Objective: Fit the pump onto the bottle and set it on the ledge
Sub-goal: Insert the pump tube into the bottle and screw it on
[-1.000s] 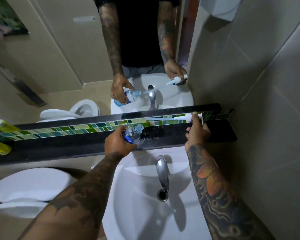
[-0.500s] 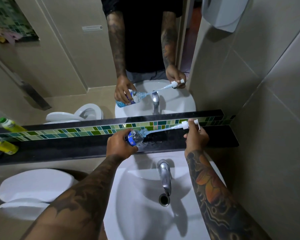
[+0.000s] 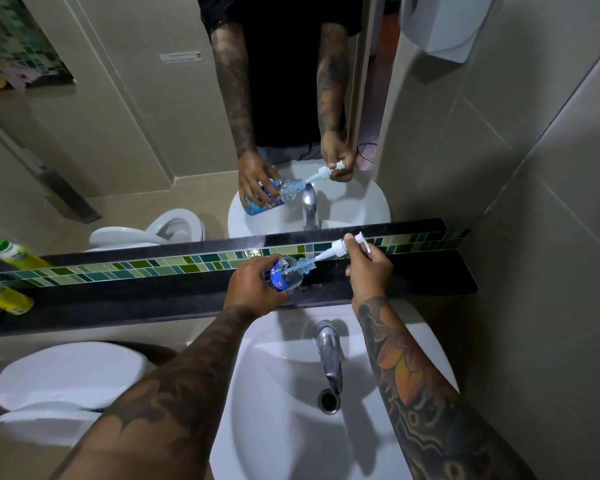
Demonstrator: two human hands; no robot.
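Note:
My left hand [image 3: 253,291] grips a clear bottle [image 3: 286,276] with a blue label and blue liquid, tilted with its neck pointing right, just above the black ledge [image 3: 430,275]. My right hand [image 3: 369,268] pinches a white pump [image 3: 343,243] by its head. The pump's thin tube runs down-left into the bottle's neck, while the white collar sits well apart from the neck. The mirror above repeats both hands.
A white sink [image 3: 284,410] with a chrome tap [image 3: 328,351] lies below the ledge. A yellow-green bottle [image 3: 4,295] stands on the ledge's far left. A white toilet [image 3: 70,379] is lower left. A tiled wall closes the right side, with a white dispenser [image 3: 440,22] above.
My right hand has moved left and brought the pump toward the bottle, sliding its tube further into the neck. The bottle stays in my left hand over the ledge.

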